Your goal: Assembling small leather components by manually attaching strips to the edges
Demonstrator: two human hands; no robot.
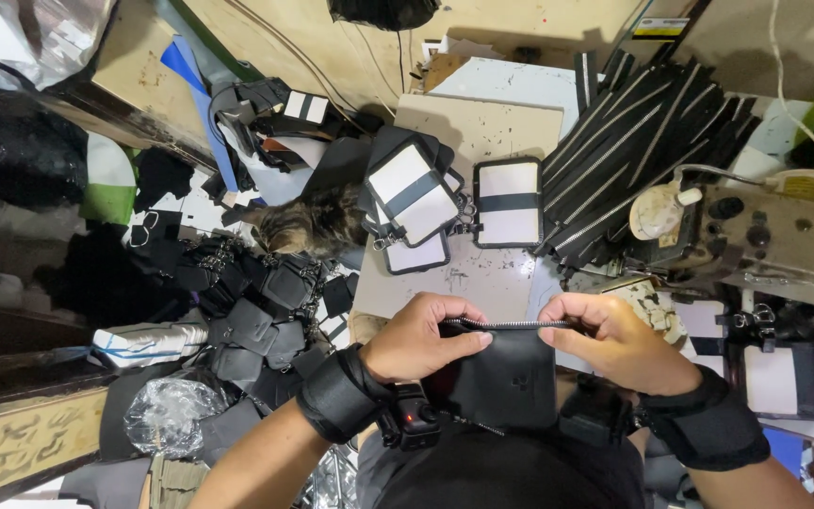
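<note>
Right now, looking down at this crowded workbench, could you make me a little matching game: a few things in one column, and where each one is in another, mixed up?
Things:
1. black pouch
2. cat
3. bundle of zippers
4. white-and-black panel

Places:
A. fanned out at the upper right, beside the sewing machine
B. lying flat on the table, just left of the zippers
C. held between the left hand and the right hand
D. left of the table, among heaps of black parts

Pairs: 1-C, 2-D, 3-A, 4-B
</note>
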